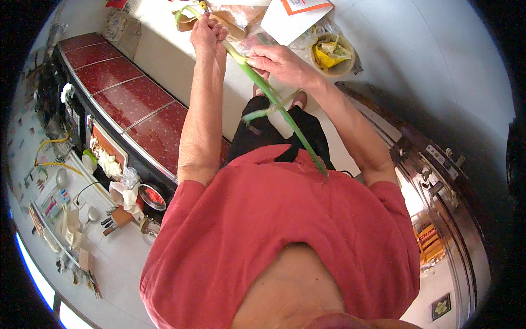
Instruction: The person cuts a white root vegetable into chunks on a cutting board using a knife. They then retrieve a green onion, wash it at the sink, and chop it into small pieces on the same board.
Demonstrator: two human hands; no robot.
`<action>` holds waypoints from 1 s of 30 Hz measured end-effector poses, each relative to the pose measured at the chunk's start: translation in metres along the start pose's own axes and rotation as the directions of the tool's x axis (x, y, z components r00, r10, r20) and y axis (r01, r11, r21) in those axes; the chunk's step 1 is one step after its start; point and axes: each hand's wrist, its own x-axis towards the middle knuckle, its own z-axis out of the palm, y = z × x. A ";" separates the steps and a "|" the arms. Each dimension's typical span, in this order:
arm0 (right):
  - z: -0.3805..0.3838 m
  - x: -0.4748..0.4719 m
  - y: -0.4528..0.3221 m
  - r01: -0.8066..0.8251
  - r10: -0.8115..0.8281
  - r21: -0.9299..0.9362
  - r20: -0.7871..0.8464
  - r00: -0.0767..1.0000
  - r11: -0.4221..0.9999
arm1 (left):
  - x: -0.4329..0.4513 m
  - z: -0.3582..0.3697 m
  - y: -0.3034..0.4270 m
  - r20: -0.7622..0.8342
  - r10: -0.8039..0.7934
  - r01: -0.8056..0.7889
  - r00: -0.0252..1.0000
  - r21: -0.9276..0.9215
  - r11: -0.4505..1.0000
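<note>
A long green onion stretches diagonally from the upper left, its green leaf end reaching down over the front of the red shirt. My left hand is closed around its pale stalk, and a pale green, curled part shows beyond the fist. Lower on the stalk, where white turns to green, my right hand pinches it between thumb and fingers. A thinner, bent leaf hangs off to the side over my dark trousers. Both feet show beneath the onion on the light floor.
At the upper right, a round bin holds a yellow bag and plant scraps. White paper with an orange border and plastic bags lie ahead. A red-tiled counter front runs along the left; a knife block stands beyond it.
</note>
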 end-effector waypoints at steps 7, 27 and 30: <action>0.024 0.013 0.020 0.194 -0.296 -0.508 -0.129 0.946 0.840 | -0.013 0.012 0.011 0.015 0.229 -0.228 0.973 0.171 0.959; 0.057 0.036 0.011 -0.008 -0.148 -0.283 -0.527 0.837 0.959 | 0.001 0.001 0.023 -0.218 0.269 -0.269 0.938 0.031 0.963; 0.047 0.046 0.040 -0.155 0.075 -0.247 -0.303 0.950 0.957 | 0.005 -0.003 0.020 -0.205 0.332 -0.324 0.921 0.075 0.943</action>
